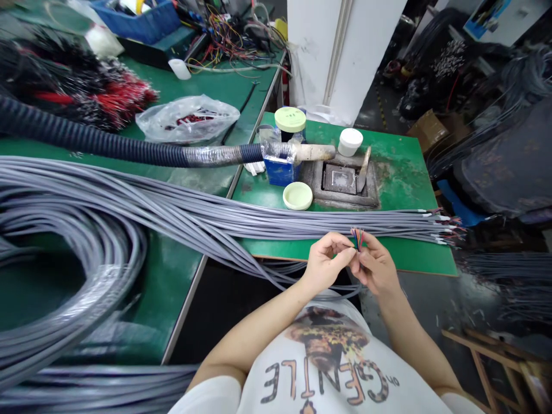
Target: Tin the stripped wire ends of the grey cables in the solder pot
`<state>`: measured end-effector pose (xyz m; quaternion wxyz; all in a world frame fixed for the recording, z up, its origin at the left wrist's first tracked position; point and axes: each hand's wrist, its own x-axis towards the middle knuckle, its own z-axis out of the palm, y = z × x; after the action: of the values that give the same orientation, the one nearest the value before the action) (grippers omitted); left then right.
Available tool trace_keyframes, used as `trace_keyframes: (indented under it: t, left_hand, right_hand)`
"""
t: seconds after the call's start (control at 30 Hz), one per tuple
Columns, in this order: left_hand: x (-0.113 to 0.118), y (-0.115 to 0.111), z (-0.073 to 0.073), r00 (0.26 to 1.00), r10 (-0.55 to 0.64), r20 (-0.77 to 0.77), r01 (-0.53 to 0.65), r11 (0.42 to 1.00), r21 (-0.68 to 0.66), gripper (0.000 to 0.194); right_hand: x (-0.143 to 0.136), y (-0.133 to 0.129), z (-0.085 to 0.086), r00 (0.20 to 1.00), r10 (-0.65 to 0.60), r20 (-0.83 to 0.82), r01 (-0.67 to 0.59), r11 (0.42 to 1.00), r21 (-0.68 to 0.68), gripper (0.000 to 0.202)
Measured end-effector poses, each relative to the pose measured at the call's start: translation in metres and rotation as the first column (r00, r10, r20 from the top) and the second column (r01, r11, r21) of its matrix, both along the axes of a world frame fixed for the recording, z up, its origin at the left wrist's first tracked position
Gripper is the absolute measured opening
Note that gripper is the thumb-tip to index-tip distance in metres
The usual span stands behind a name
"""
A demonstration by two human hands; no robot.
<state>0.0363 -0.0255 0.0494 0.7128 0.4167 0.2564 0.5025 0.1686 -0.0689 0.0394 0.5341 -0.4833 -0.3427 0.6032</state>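
Note:
Close together in front of my chest, both hands are at a small fan of coloured wires [357, 238] with bare tips pointing up. My left hand [330, 261] pinches the wires from the left, thumb and fingertips pressed together. On the other side, my right hand [376, 265] has its fingers closed round the wires' base. A grey cable hangs below the hands. Just beyond them, a long bundle of grey cables [276, 218] runs across the green bench, its stripped ends [448, 227] at the right.
A solder pot [340, 178] with a scraper [363, 169] sits in the green board. Around it are a ribbed hose [215, 156], a blue box [280, 171], a pale green lid [297, 196] and a white jar [350, 141]. Coiled grey cables [99, 293] lie left.

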Motion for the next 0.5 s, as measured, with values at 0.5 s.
trace_keyframes:
  t: [0.5]
  left_hand:
    - [0.0012, 0.0031, 0.0108, 0.995, -0.097, 0.015, 0.098, 0.978, -0.185, 0.029]
  right_hand:
    - [0.006, -0.0011, -0.0076, 0.999, 0.028, -0.047, -0.025, 0.998, 0.065, 0.054]
